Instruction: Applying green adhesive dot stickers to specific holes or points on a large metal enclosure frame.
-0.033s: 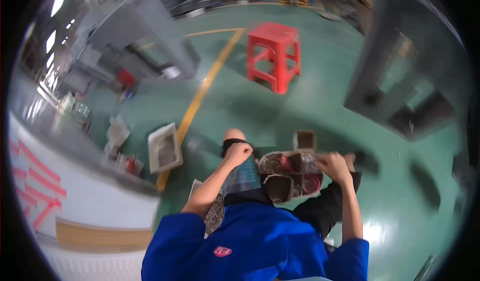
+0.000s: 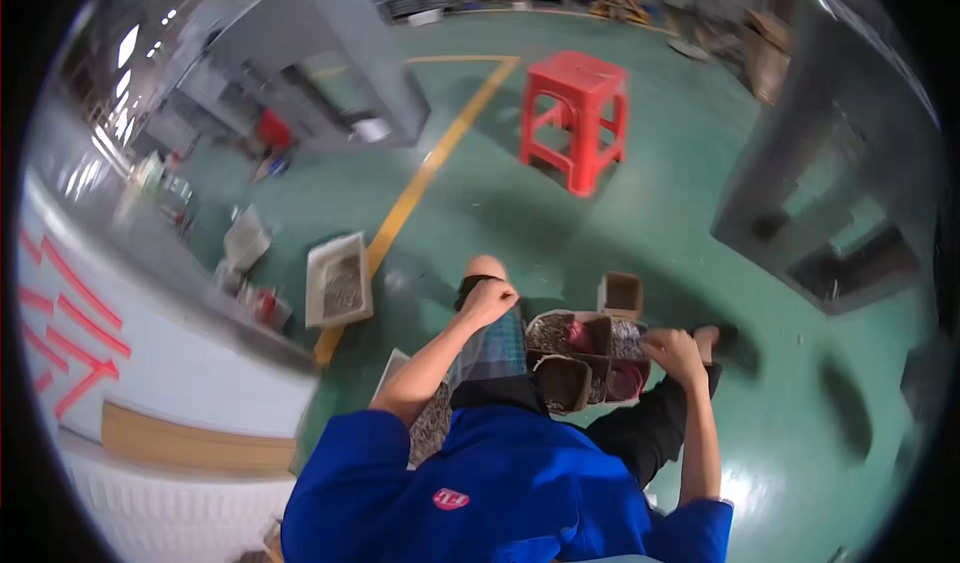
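My left hand (image 2: 490, 303) is closed at my left knee, above a teal-patterned surface (image 2: 500, 345); whether anything is in its fingers is hidden. Between my legs sits a group of open boxes (image 2: 551, 411). Some compartments hold small metal-looking parts (image 2: 548, 334), too small to name, and a pink-red item (image 2: 581, 338) lies in one. At the right edge of this group, beside the compartment of silvery parts (image 2: 626, 340), my right hand (image 2: 677, 355) has its fingers drawn together. What they pinch, if anything, cannot be made out.
A small cardboard box (image 2: 621, 294) stands just beyond the group. Left of me are a white bin (image 2: 340, 278) of small parts and another container of parts (image 2: 432, 428) by my hip. A red stool (image 2: 575, 118) stands ahead, with grey machine housings (image 2: 830, 178) at the right.
The whole view has shifted slightly, with the stool and bins appearing farther right. My right hand has drawn a little back and right over the boxes. My left hand stays at the knee.
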Demonstrator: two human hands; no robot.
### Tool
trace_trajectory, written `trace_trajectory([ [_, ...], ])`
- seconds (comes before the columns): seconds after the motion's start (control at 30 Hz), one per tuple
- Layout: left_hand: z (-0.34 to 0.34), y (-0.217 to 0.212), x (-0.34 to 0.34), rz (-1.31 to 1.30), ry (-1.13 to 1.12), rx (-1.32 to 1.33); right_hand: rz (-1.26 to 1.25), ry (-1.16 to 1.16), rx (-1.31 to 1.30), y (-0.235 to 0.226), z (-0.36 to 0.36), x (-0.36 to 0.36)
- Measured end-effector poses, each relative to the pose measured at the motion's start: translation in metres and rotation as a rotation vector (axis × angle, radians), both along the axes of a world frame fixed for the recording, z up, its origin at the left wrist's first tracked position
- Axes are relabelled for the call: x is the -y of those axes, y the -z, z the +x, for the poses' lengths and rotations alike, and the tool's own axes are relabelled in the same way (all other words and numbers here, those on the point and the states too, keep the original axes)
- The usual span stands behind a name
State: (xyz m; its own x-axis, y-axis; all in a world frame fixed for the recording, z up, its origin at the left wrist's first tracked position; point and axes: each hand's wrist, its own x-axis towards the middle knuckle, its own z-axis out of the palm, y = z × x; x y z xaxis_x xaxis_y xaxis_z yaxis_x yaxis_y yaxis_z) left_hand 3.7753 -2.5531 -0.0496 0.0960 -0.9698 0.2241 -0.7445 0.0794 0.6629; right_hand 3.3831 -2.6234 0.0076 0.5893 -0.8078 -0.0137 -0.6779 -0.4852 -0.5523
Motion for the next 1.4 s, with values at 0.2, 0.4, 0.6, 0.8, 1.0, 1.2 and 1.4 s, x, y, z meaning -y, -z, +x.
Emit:
trace_trajectory([
  [0.2,0.061,-0.015,0.014,-0.065,-0.287,-0.194,0.051,-0.084,-0.693,0.147,-0.060,0.007],
  [0.4,0.114,-0.065,0.030,-0.171,-0.406,-0.235,0.021,0.153,-0.441,0.175,-0.066,-0.001],
  [0.6,0.135,-0.105,0.059,-0.208,-0.478,-0.181,0.714,-0.029,-0.017,0.155,-0.104,-0.016],
  [0.8,0.161,-0.164,0.092,-0.204,-0.761,0.092,0.707,0.143,-0.086,0.075,-0.115,-0.024],
  [1.0,0.165,-0.229,0.124,-0.157,-0.923,-0.030,0.414,0.296,0.168,0.023,-0.104,0.012],
  [1.2,0.178,-0.246,0.126,-0.180,-1.013,0.078,0.016,0.290,-0.039,0.069,-0.095,0.045],
  [1.4,0.177,-0.238,0.095,-0.249,-0.867,0.239,-0.371,0.336,-0.247,0.086,-0.100,0.055],
])
